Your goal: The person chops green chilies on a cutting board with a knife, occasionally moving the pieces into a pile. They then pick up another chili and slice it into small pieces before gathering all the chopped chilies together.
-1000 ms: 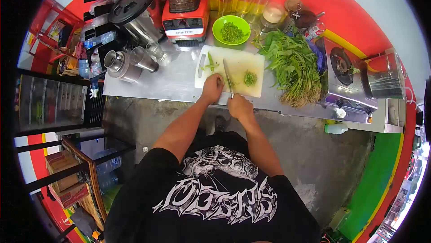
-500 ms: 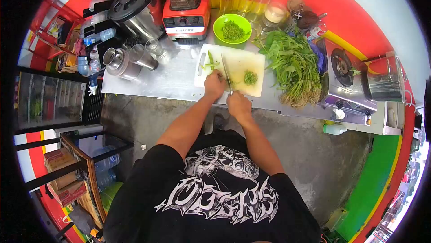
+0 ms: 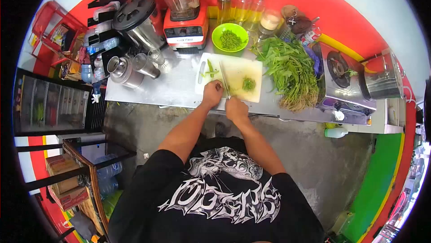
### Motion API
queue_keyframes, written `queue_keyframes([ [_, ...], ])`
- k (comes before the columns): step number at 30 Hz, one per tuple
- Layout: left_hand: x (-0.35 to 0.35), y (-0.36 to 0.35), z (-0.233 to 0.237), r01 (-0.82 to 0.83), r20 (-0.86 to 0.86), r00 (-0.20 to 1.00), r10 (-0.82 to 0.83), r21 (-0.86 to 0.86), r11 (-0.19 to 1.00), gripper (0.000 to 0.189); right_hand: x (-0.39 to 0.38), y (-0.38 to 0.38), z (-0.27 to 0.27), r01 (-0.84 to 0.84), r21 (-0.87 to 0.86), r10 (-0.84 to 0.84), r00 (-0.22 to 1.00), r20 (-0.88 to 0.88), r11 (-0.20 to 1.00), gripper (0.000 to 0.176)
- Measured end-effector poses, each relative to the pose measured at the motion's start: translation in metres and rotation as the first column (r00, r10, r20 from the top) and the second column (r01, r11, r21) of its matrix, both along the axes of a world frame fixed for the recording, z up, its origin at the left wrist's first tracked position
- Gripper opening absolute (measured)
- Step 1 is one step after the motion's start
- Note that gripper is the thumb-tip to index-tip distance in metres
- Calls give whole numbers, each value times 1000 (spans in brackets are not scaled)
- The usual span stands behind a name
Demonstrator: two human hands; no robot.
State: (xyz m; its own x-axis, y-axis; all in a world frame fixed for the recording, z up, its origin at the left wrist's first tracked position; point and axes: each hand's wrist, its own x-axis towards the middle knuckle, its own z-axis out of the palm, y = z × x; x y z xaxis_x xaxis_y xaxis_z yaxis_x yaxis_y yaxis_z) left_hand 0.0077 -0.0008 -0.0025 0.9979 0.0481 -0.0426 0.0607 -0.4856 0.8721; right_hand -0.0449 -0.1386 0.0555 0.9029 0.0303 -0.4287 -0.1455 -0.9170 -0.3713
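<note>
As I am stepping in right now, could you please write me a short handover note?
Left hand: curled on the cutting board, beside the blade; what it pins is hidden.
Right hand: gripping the knife, blade across the board.
Done: small chopped pile on the board; more chopped greens in the green bowl.
To do: a few stalks at the board's left end, big bundle of greens right of it, uncut.

left hand [image 3: 212, 94]: on white plastic cutting board [image 3: 238, 65], on steel bench [image 3: 166, 86] | steel knife [image 3: 224, 79]: just right of it, in right hand [image 3: 236, 109] | round green bowl [image 3: 214, 36]: beyond both hands
</note>
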Motion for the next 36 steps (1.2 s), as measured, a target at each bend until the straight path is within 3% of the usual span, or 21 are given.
queue_keyframes([
  [2, 0, 1, -4, 25, 68, 997, -23, -15, 1000, 6, 7, 2, -3, 66, 39, -69, 995, 79, 997, 33],
  [4, 1, 2, -6, 32, 34, 999, -32, 12, 999, 6, 17, 3, 0, -92, -46, 95, 994, 58, 995, 28],
  [6, 2, 7, -6, 61, 40, 997, -63, 47, 997, 7, 27, 2, 5, -48, -35, 49, 998, 28, 998, 25],
  [8, 1, 15, -5, 145, -30, 989, -146, -48, 988, 6, 30, -3, 11, -127, -47, 126, 992, -14, 991, 28],
  [12, -1, 37, -6, 93, -97, 987, -125, -279, 956, 14, 15, -7, 20, -3, 66, 1, 999, 36, 998, 42],
  [14, -11, 42, 23, 100, -89, 989, -118, -189, 977, 15, 3, -7, 6, 59, 119, -67, 996, 60, 991, 46],
  [16, -15, 52, 22, 119, 174, 972, -157, 215, 969, 19, -6, -8, 0, -19, 122, 16, 1000, 25, 992, 49],
  [17, -18, 56, 21, 131, 94, 984, -149, 178, 975, 22, -9, -10, -3, -5, 129, 3, 1000, 17, 992, 49],
  [20, -32, 67, 1, 162, 87, 981, -171, 104, 981, 23, -10, -22, -2, -7, 131, 8, 1000, -12, 991, 49],
  [21, -35, 67, 5, 166, 60, 982, -178, 168, 972, 24, -8, -28, -2, 25, 120, -26, 1000, 8, 993, 49],
  [27, -38, 67, 10, 185, 91, 976, -199, 139, 973, 25, 1, -56, 5, 204, 39, -206, 977, 49, 978, 43],
  [31, -36, 70, 10, 226, 52, 970, -236, 155, 962, 26, 2, -56, 5, 163, 82, -167, 984, 55, 983, 43],
  [33, -36, 72, 8, 211, 23, 976, -215, 114, 971, 26, -4, -59, 0, 17, 132, -30, 995, 97, 991, 44],
  [36, -35, 73, 7, 202, -4, 979, -202, 69, 977, 26, -4, -64, -2, 37, 64, -40, 999, 37, 997, 46],
])
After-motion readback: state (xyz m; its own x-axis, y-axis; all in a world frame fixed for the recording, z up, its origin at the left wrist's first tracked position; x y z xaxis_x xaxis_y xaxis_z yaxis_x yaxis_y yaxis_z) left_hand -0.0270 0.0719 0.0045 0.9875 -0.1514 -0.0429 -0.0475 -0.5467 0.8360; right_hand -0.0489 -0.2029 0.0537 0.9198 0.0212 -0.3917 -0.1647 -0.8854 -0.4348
